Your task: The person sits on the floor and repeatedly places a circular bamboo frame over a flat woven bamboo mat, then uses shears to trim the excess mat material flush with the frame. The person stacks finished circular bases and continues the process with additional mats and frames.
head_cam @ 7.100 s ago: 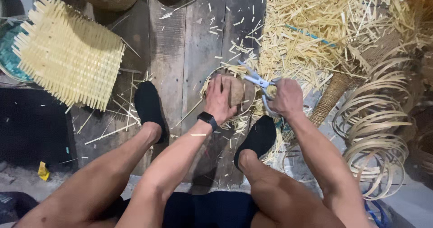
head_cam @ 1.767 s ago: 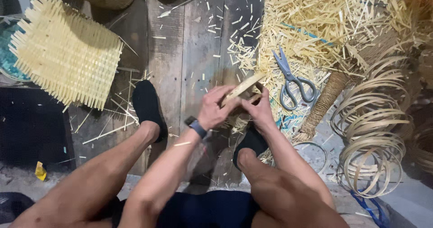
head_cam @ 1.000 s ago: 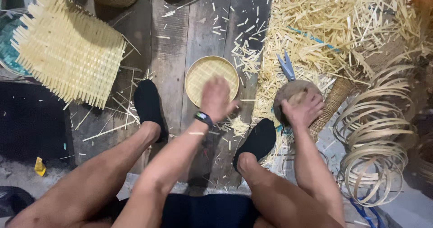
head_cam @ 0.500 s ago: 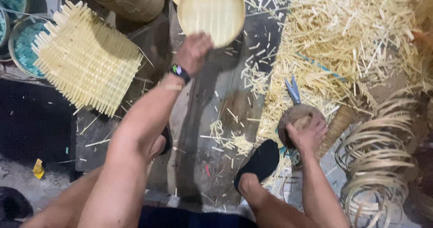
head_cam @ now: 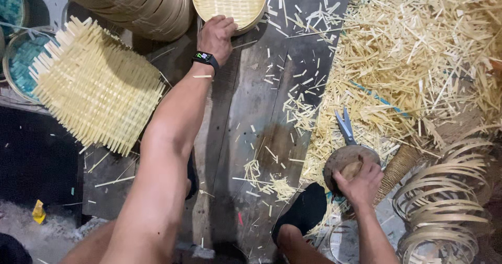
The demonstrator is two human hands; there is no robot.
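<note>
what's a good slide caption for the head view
Left hand rests on a round woven tray; right hand grips a round wooden form beside scissors.

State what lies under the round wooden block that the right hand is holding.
Scissors: their blades stick out from beneath the round wooden block, over bamboo offcuts. The handles are hidden beneath the block and the right hand.
</note>
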